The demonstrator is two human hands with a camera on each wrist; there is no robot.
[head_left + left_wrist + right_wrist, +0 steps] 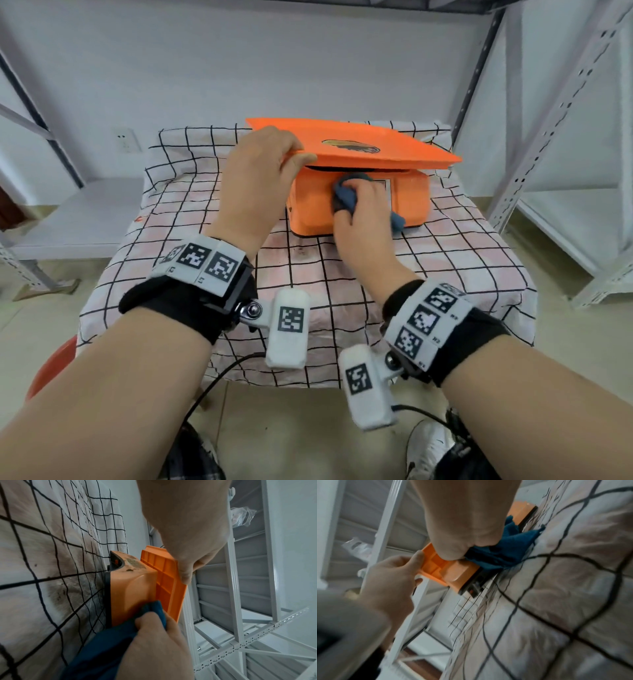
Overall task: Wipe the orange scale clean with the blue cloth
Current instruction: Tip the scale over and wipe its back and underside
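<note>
The orange scale (359,202) sits on the grid-patterned surface (445,267). The left hand (260,178) pinches the near-left edge of its weighing tray (394,144). The right hand (363,219) clutches the bunched blue cloth (346,195) against the scale's front face, under the tray.

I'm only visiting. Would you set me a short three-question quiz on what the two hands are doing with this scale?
1. True or false: the left hand grips the platform edge of the orange scale.
2. The right hand holds: A) a sponge B) the blue cloth C) nothing.
3. Fill in: the scale sits on a ____ tablecloth.

Key: 1 true; 2 B; 3 checked.
</note>
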